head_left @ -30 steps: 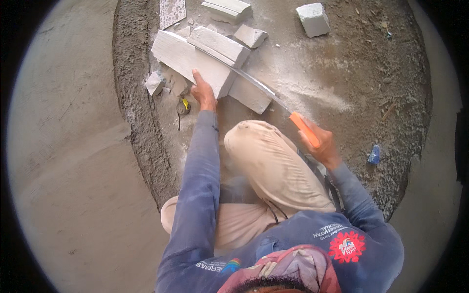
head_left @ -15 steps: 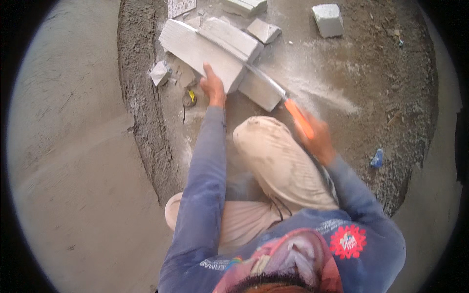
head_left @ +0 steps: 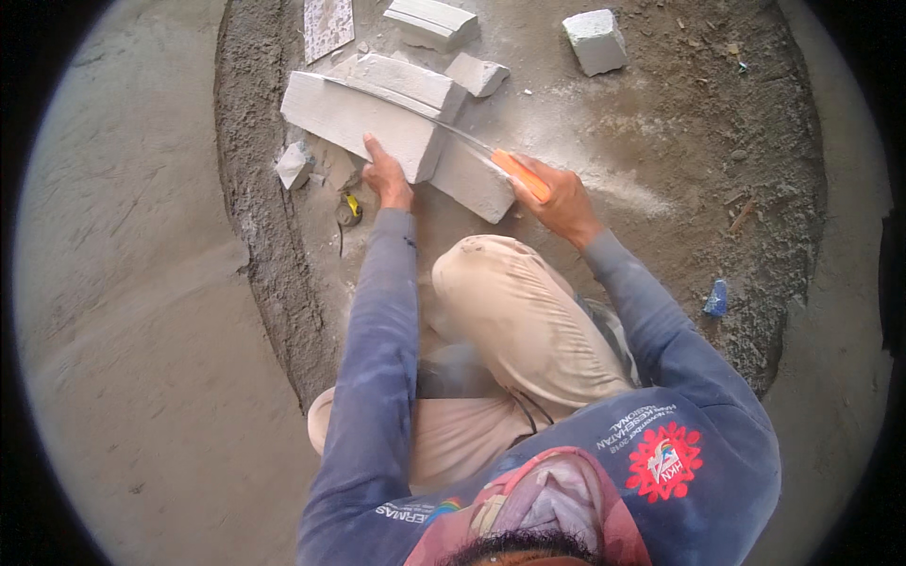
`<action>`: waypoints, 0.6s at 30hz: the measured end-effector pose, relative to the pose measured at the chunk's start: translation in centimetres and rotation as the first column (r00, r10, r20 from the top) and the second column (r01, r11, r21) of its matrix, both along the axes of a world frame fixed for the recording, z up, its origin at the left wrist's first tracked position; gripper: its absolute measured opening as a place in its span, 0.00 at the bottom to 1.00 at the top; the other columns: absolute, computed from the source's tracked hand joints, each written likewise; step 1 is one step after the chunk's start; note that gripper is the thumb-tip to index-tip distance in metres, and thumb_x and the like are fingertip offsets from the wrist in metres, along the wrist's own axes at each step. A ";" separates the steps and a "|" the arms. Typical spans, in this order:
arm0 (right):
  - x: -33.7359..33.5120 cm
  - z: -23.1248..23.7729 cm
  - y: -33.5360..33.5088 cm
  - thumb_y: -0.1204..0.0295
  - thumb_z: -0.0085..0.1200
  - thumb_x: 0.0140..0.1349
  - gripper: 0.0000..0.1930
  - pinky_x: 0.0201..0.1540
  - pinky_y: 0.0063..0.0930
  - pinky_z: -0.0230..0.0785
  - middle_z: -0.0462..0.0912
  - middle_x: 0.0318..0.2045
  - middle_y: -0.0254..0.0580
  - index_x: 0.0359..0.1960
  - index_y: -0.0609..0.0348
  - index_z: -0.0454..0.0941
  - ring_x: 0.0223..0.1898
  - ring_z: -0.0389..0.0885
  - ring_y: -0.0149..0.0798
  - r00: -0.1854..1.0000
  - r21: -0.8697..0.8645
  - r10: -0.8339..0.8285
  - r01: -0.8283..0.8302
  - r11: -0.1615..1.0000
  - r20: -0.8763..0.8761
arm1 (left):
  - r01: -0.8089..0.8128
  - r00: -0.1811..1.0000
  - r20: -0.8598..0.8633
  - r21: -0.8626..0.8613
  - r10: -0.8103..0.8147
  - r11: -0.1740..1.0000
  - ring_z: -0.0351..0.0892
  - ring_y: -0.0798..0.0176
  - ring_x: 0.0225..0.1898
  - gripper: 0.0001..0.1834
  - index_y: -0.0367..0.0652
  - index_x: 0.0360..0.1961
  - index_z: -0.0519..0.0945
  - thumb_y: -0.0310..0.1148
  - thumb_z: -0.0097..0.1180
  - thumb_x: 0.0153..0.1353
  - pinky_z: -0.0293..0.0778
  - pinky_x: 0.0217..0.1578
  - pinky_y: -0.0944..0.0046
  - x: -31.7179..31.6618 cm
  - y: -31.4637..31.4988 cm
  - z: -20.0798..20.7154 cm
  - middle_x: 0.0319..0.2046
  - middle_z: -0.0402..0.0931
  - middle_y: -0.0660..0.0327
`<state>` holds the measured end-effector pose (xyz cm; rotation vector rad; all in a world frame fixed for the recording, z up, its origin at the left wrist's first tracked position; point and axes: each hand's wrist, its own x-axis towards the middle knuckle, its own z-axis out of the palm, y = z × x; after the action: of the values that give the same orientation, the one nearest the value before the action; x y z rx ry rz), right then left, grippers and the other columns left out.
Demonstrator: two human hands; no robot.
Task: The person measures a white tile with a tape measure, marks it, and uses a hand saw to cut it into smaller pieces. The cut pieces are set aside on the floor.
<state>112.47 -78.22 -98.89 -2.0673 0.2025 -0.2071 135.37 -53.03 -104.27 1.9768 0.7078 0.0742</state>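
Observation:
A pale lightweight concrete block [head_left: 363, 121] rests at an angle across another pale block [head_left: 479, 186]. My left hand [head_left: 389, 179] grips its near edge, thumb on top and the other fingers mostly hidden. My right hand [head_left: 563, 202] is closed round the orange handle of a handsaw [head_left: 520, 174]. The saw's thin blade lies lengthwise along the block's upper face in a cut line, reaching toward its far left end. How deep the blade sits I cannot tell.
Offcuts [head_left: 478, 74] and a larger pale piece [head_left: 431, 23] lie beyond the block. A loose chunk [head_left: 595, 42] stands at far right. A yellow-and-black tape measure [head_left: 349, 209] lies near my left hand. Blue scrap [head_left: 716, 298] is at right; white dust covers the ground. My bent knee [head_left: 514, 283] is close.
My right hand has pushed the saw forward and left, bringing the handle close to the block. My left hand keeps its hold on the block. The whole view has shifted slightly.

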 end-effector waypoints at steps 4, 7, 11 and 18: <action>-5.4 -0.7 -0.3 0.59 0.66 0.74 0.28 0.51 0.48 0.87 0.93 0.52 0.54 0.73 0.51 0.80 0.49 0.93 0.61 0.995 -0.035 0.054 -0.057 0.998 -0.086 | -0.020 0.997 -0.077 -0.074 0.014 0.997 0.80 0.45 0.58 0.62 0.08 0.59 0.77 0.77 0.56 0.71 0.75 0.63 0.44 -0.8 1.7 1.0 0.58 0.82 0.35; -9.2 1.9 -2.2 0.58 0.67 0.74 0.28 0.50 0.47 0.87 0.94 0.51 0.50 0.73 0.51 0.81 0.48 0.94 0.58 0.993 0.028 0.036 -0.039 0.999 0.112 | 0.006 0.998 -0.062 -0.084 -0.012 0.996 0.81 0.44 0.61 0.63 0.07 0.60 0.77 0.77 0.56 0.71 0.74 0.65 0.44 -0.2 1.7 1.7 0.61 0.82 0.32; 3.6 0.5 0.1 0.65 0.62 0.77 0.26 0.52 0.44 0.89 0.90 0.63 0.44 0.74 0.50 0.80 0.55 0.93 0.50 0.987 -0.154 0.155 -0.147 0.977 0.045 | 0.019 0.999 -0.041 -0.004 -0.019 1.000 0.83 0.39 0.59 0.64 0.04 0.60 0.75 0.77 0.55 0.73 0.76 0.64 0.45 -0.5 0.2 1.8 0.59 0.82 0.27; -3.1 -1.2 0.5 0.73 0.54 0.81 0.27 0.73 0.40 0.80 0.80 0.76 0.44 0.80 0.55 0.74 0.70 0.86 0.47 0.941 -0.286 0.292 -0.236 0.929 0.172 | -0.001 0.992 -0.128 0.055 0.008 0.999 0.91 0.44 0.52 0.53 0.18 0.61 0.84 0.72 0.56 0.76 0.82 0.57 0.46 1.1 5.1 -1.1 0.52 0.90 0.37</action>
<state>109.36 -77.70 -100.07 -2.2881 -0.2493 -0.2981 136.46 -47.92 -105.39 2.0459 0.8006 -0.0317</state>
